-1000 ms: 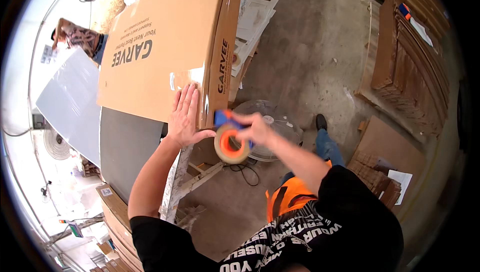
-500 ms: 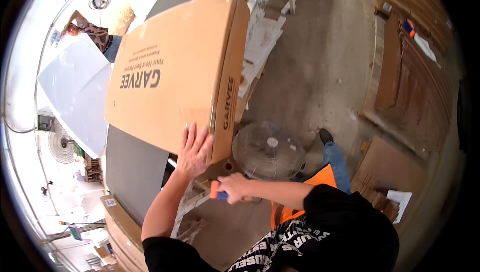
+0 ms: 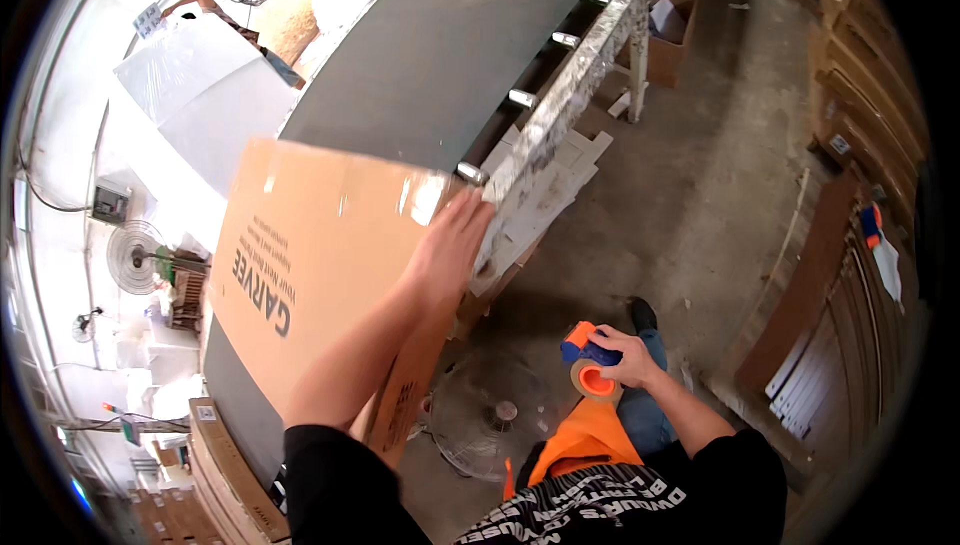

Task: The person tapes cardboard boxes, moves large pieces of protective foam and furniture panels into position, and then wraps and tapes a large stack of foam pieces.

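A large flat cardboard box (image 3: 330, 215) with dark print lies on a grey conveyor belt (image 3: 400, 75), its near end toward me. Stretched across it, my left arm reaches to the far right corner, where my left hand (image 3: 455, 230) grips the box edge with fingers bent over it. My right hand (image 3: 625, 357) is closed round the blue handle of a tape gun (image 3: 592, 345). An orange hub and a roll of tape show on the tape gun, which is held away from the box, to its right.
A round floor fan (image 3: 495, 413) stands below the belt's right side. The worn metal conveyor frame (image 3: 570, 85) runs away from me. Stacked brown cartons (image 3: 865, 95) line the right. Across the belt are white wrapped panels (image 3: 215, 95), a person partly hidden behind them, and another fan (image 3: 135, 257).
The box has come nearer and turned. My left hand has gone from its near end to its far right corner. My right hand has swung out to the right with the tape gun.
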Demonstrator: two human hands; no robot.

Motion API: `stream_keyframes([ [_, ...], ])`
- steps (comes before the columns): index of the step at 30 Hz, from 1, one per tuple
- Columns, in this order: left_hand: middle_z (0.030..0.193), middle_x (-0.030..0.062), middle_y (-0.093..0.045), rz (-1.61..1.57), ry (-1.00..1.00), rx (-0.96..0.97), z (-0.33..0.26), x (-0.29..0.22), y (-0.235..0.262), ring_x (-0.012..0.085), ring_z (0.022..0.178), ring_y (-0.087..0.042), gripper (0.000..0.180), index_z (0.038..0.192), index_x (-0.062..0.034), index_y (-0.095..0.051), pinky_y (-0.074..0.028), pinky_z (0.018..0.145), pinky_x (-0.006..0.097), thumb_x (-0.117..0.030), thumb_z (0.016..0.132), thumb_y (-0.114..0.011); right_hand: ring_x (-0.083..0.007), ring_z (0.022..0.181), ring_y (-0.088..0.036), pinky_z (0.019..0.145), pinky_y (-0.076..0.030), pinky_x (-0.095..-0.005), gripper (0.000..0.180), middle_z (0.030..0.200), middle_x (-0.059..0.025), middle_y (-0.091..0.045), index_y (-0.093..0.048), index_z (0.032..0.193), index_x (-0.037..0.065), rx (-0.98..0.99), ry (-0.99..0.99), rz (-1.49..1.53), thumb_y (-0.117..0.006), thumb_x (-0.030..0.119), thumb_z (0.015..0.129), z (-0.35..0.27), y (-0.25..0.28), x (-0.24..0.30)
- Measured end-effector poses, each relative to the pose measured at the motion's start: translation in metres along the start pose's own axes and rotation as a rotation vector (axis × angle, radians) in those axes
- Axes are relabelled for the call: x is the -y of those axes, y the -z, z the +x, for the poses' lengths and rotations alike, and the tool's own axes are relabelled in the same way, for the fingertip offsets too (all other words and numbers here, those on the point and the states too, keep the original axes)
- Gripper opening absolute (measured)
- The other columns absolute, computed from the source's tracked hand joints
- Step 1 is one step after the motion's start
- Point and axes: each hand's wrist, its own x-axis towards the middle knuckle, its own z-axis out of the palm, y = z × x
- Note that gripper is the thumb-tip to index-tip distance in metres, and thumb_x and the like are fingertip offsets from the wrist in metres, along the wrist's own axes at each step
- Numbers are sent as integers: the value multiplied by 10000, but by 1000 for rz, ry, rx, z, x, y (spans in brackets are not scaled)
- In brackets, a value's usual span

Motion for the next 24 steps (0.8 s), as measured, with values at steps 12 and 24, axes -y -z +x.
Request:
stream_keyframes([
  [12,1507,301,-205,-1046,838,-383,61,48,-23,425,1406,-224,739,1440,75,-209,-174,1142,521,-302,911,-561,-111,799,-605,713,-487,-236,676,966,-66,-680,-571,1279,-24,600,135,645,-565,45,606,358,127,149],
  [24,563,47,-579,-1213,671,-391,63,54,-24,243,536,-567,308,570,-80,-557,-452,612,352,-143,872,-560,-323,778,-670,713,-538,-412,384,834,-140,-692,-727,840,102,897,286,-275,-673,389,591,247,20,183],
])
